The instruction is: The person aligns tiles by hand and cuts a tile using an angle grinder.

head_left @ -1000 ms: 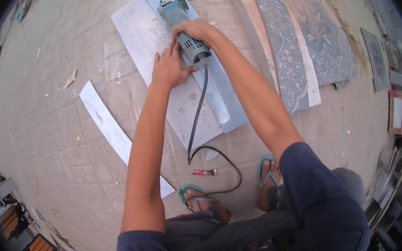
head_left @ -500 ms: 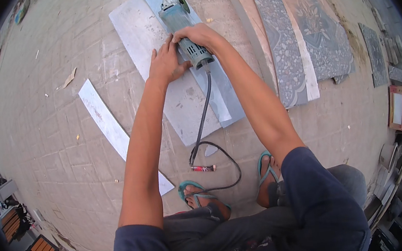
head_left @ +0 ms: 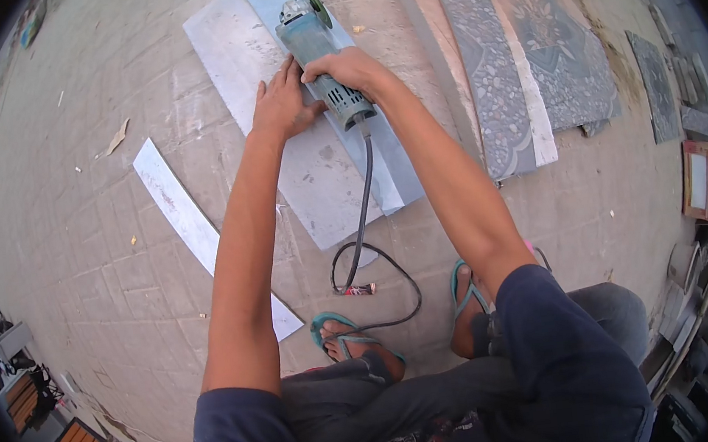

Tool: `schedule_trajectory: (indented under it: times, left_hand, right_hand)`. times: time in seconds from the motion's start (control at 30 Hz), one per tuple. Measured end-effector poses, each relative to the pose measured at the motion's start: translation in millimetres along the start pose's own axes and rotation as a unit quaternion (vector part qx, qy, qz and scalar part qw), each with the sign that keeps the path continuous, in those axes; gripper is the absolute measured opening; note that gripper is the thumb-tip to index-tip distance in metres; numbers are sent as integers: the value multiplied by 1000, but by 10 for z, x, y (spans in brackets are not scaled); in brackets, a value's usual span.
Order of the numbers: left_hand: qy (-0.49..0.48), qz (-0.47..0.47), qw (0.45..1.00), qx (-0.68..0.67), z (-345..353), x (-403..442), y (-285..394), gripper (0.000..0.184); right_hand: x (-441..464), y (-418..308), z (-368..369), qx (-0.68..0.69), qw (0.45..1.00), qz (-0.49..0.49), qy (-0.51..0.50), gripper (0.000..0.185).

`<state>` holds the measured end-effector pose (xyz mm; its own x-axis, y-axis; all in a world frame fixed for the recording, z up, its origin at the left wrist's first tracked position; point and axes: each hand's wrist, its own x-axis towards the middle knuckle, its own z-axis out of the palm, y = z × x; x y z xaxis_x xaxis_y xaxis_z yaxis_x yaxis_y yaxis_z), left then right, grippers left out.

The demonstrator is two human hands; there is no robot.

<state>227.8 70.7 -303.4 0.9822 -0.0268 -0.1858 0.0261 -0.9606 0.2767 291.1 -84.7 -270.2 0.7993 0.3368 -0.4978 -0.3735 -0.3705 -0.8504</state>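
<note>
My right hand (head_left: 348, 72) is wrapped round the body of a teal angle grinder (head_left: 309, 42) with a green disc (head_left: 317, 5) at its far end. The grinder lies over a bluish strip (head_left: 391, 162) on top of a pale grey slab (head_left: 222, 42). With fingers spread, my left hand (head_left: 283, 106) rests flat on the slab, just left of the grinder, its thumb close to the tool's body. A black cable (head_left: 368, 190) runs from the grinder's rear towards my feet.
A narrow white strip (head_left: 173, 200) lies on the paving at the left. Patterned stone-look tiles (head_left: 485, 72) lie at the right, with a framed piece (head_left: 698, 179) beyond. A small red tube (head_left: 359, 289) and the looped cable are near my sandalled feet.
The view has shifted slightly. My left hand has slid a little left, away from the grinder's body. The cable's loop has moved closer to the red tube. My right hand keeps its hold.
</note>
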Motion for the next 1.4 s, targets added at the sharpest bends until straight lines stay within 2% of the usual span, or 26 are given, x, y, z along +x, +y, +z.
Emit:
schedule_trajectory:
  times: [0.4,0.67,0.87,0.93,1.03,1.13,1.4]
  left_hand:
    - [9,6,1000,9,29,19,-33,103]
    - [9,4,1000,4,43,34,-49,106]
    - [15,0,1000,2,34,27,-47,104]
    - [36,16,999,-12,25,-1,-37,90]
    - [38,21,999,-3,25,-3,-41,88]
    - [11,-3,1000,8,36,45,-58,97]
    - [3,-3,1000,8,20,38,-38,95]
  right_hand:
    - [-214,51,-21,-8,1000,11,-9,50]
    - [-304,83,-10,-9,1000,7,0,46]
    - [-378,118,-27,-25,1000,13,4,44]
    - [-401,135,-27,-21,1000,8,1,44]
    - [-426,168,-28,-18,1000,5,2,46]
    - [-487,178,-35,-24,1000,13,2,49]
    - [-597,200,-41,-25,1000,12,1,51]
